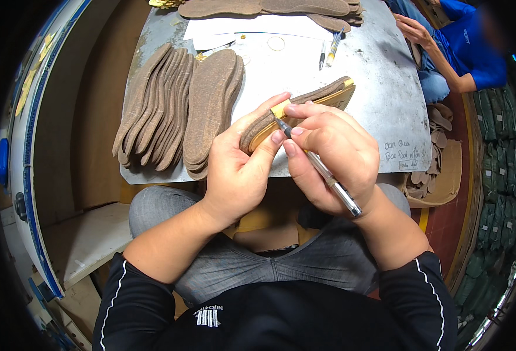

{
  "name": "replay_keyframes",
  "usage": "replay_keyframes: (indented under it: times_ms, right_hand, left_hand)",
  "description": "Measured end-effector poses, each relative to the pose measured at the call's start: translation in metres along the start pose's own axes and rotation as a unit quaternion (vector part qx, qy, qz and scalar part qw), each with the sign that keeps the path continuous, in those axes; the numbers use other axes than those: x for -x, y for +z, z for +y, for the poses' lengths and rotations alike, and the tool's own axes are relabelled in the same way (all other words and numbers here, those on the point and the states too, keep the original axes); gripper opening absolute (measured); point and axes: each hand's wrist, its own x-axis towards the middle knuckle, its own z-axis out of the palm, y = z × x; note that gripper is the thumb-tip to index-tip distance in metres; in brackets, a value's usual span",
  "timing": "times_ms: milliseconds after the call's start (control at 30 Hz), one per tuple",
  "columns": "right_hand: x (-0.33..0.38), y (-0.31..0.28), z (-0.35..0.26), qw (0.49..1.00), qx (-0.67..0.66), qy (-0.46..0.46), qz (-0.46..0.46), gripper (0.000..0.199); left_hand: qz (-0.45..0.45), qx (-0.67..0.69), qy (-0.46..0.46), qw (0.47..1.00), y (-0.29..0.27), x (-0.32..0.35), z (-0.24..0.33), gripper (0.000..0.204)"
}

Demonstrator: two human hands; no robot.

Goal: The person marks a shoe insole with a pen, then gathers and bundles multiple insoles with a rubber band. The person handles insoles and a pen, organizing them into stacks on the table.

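My left hand (234, 167) is closed around the near end of a brown insole (323, 90), which is tilted up on its edge above the table's front edge. A thin tan sole-shaped board (341, 99) lies against the insole's near side. My right hand (342, 152) grips a clear-barrelled pen (335, 186) with a silver end. Its dark tip meets a small yellow piece (280, 109) at the insole's upper edge, where my right fingers also touch. Another yellow bit shows at the insole's far end. My fingers hide part of the insole and board.
On the grey metal table (386, 117), a row of brown insoles (155, 111) and a shorter stack (211, 111) stand at left. More insoles (304, 7), white paper (258, 26) and pens (332, 48) lie farther back. A person in blue (468, 47) sits at right, near a box of insoles (445, 175).
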Motion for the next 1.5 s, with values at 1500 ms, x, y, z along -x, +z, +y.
replay_keyframes:
  times_ms: [1500]
  right_hand:
    - [0.004,0.002,0.005,0.998,-0.012,0.054,-0.022,0.012]
  left_hand:
    - [0.044,0.362,-0.141,0.92,-0.035,-0.023,0.001,0.045]
